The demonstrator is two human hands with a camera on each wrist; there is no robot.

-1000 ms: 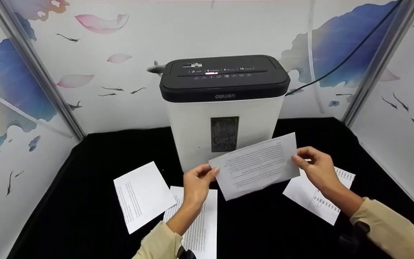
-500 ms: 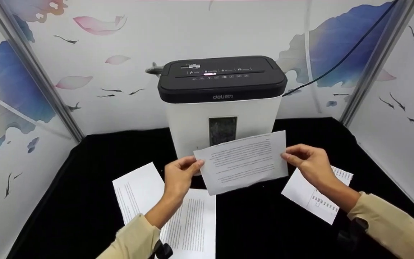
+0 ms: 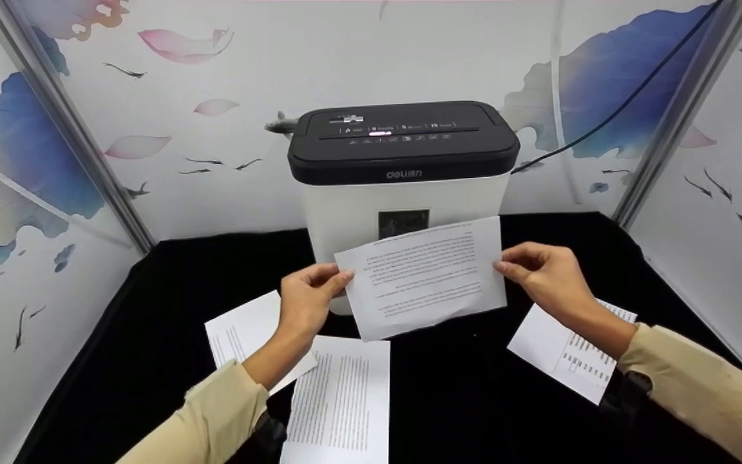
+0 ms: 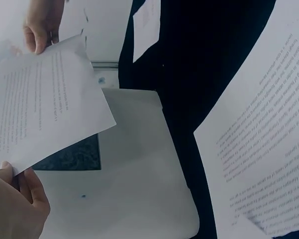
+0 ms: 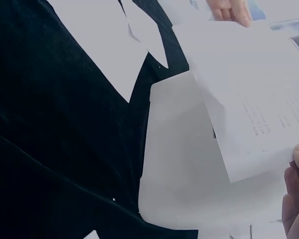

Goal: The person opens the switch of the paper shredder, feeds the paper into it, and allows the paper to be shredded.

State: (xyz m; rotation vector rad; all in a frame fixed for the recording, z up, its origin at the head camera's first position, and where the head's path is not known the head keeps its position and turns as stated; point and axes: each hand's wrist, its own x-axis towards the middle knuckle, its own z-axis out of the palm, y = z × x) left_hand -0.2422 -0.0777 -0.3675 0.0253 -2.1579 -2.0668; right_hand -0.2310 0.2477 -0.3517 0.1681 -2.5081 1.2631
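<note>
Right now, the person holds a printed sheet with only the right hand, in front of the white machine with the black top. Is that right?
Not quite: in the head view, the left hand also grips the printed sheet, on the side opposite the right hand. The rest is right: the sheet is in front of the white machine with the black top.

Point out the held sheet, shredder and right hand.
Held sheet (image 3: 422, 277), head view: middle of the printed face.
Shredder (image 3: 403, 196), head view: upper white front.
Right hand (image 3: 551, 280), head view: middle of the hand.
</note>
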